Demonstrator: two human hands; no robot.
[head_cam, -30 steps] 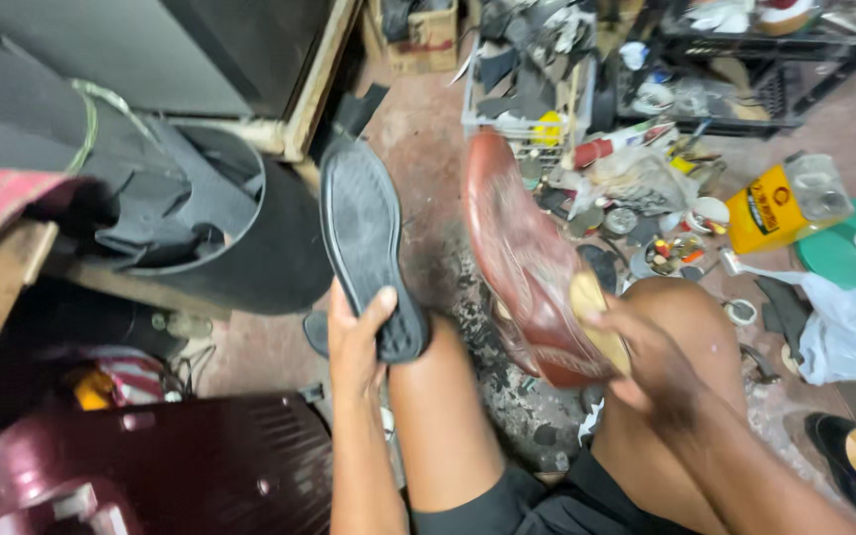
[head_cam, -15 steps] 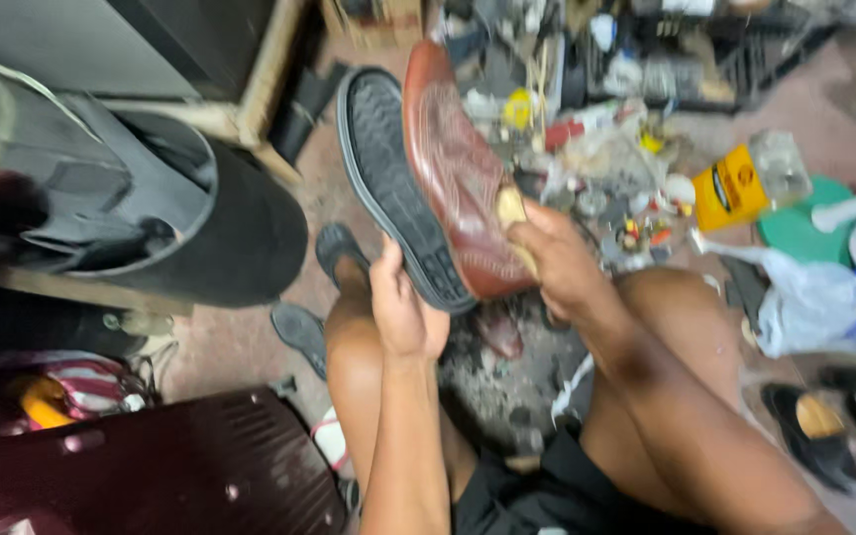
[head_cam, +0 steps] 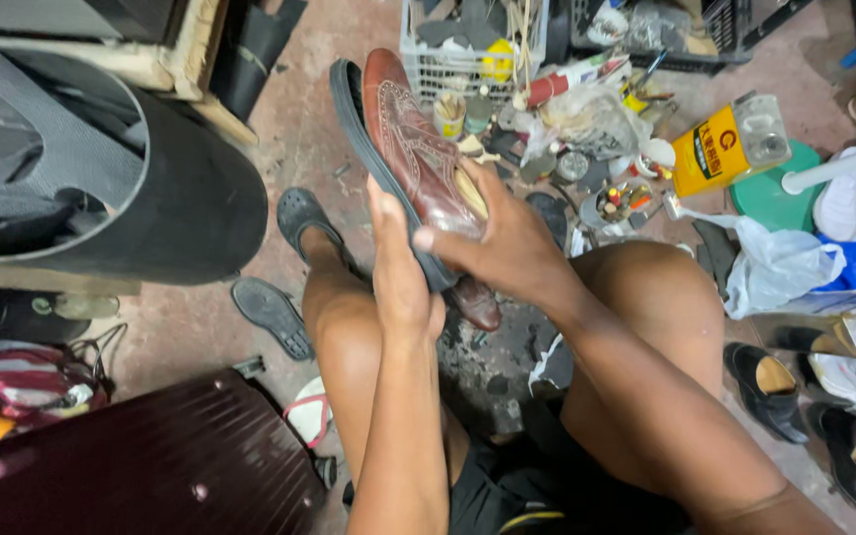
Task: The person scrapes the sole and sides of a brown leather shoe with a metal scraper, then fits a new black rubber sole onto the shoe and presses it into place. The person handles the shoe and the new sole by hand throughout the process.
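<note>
Two hands grip one brown leather shoe (head_cam: 418, 159) above the person's knees: the left hand (head_cam: 400, 272) is closed against its black sole, the right hand (head_cam: 507, 248) wraps the upper from the other side. Beyond, a white wire basket (head_cam: 448, 59) and a yellow can (head_cam: 715, 154) sit among clutter on the floor (head_cam: 200, 327).

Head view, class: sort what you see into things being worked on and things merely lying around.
In hand:
brown shoe
black sole
left hand
right hand

Lying about:
yellow can
white wire basket
maroon suitcase
black shoes
white plastic bag
</note>
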